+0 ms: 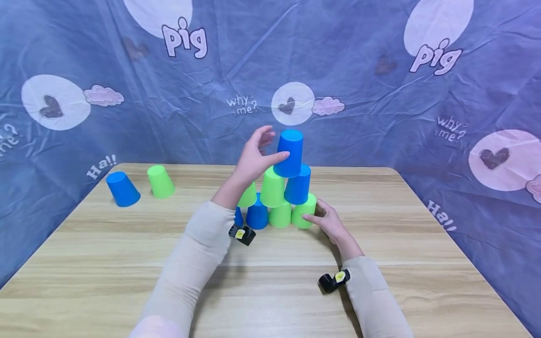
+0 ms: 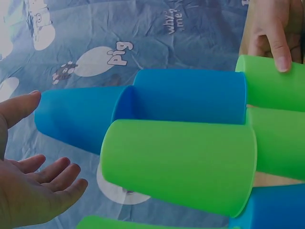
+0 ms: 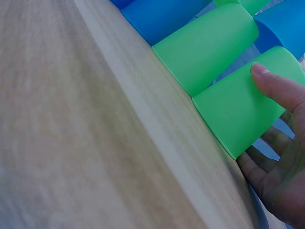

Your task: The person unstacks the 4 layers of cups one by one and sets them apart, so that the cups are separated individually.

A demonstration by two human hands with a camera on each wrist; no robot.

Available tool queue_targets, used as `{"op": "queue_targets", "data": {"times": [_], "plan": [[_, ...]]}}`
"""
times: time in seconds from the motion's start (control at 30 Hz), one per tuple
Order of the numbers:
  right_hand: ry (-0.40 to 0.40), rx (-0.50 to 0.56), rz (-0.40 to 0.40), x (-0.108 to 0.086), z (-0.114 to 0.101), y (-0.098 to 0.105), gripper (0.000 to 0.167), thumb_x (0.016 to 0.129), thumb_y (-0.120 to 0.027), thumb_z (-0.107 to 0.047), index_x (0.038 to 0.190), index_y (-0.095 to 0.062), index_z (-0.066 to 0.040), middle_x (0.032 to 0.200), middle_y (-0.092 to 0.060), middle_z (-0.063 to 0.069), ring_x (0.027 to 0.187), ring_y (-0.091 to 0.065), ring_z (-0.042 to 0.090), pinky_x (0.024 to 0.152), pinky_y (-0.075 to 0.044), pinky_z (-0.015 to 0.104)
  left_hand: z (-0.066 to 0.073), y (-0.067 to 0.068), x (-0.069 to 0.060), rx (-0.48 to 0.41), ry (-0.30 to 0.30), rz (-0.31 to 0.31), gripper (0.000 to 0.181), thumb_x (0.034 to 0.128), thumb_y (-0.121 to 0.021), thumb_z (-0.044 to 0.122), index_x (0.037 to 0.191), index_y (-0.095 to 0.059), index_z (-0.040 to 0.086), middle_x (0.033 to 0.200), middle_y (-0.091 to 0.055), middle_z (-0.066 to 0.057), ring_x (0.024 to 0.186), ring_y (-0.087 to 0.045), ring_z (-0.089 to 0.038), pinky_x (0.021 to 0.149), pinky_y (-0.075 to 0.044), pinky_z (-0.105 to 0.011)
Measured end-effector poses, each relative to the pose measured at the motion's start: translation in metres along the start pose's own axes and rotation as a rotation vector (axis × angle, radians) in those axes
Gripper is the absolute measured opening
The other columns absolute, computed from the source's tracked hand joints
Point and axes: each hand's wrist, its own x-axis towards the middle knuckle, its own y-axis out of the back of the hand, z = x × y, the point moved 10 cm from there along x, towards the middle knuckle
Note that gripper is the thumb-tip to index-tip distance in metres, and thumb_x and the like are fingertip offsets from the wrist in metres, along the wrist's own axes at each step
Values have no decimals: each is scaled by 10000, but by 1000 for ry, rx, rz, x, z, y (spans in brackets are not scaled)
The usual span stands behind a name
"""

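Upside-down blue and green cups form a stack. Its top blue cup [image 1: 290, 152] [image 2: 78, 114] sits over a middle-row green cup [image 1: 272, 188] [image 2: 181, 164] and blue cup [image 1: 298, 184] [image 2: 190, 95]. My left hand [image 1: 258, 155] [image 2: 33, 181] is beside the top cup, fingers spread apart from it and thumb at its side; whether the thumb touches is unclear. At the bottom right, my right hand [image 1: 329, 223] [image 3: 286, 157] holds the end green cup [image 1: 303, 213] [image 3: 248, 102], thumb on the near side, fingers around the far side.
The bottom row also has a green cup [image 1: 280, 215] and blue cups [image 1: 257, 214]. Another green cup [image 1: 248, 196] is partly behind my left forearm. Apart at the left stand a blue cup [image 1: 122, 189] and a green cup [image 1: 160, 182]. A patterned cloth hangs behind the wooden table [image 1: 270, 291].
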Motion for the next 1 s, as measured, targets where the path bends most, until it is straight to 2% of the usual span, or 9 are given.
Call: {"op": "queue_targets", "data": {"times": [0.37, 0.53, 1.0], "plan": [[6, 3, -4, 1, 1, 0, 660, 710, -700, -199, 1284, -393, -88, 1234, -453, 113, 1132, -395, 237, 960, -273, 388, -7, -19, 7, 75, 37, 2, 698, 748, -674, 273, 1324, -301, 145, 1266, -406, -52, 1138, -388, -182, 896, -368, -327], [7, 11, -10, 1, 0, -1, 666, 707, -704, -203, 1286, -393, -94, 1236, -451, 111, 1133, -394, 237, 960, -271, 393, -11, -25, 7, 92, 51, -2, 693, 755, -665, 279, 1325, -298, 139, 1264, -405, -53, 1135, -393, -205, 890, -372, -354], [18, 11, -11, 0, 2, 1, 653, 712, -699, -198, 1283, -398, -98, 1232, -453, 112, 1127, -398, 240, 956, -275, 397, -9, -28, 7, 76, 47, 10, 639, 767, -657, 239, 1302, -330, 118, 1234, -427, -63, 1107, -415, -214, 876, -382, -364]]}}
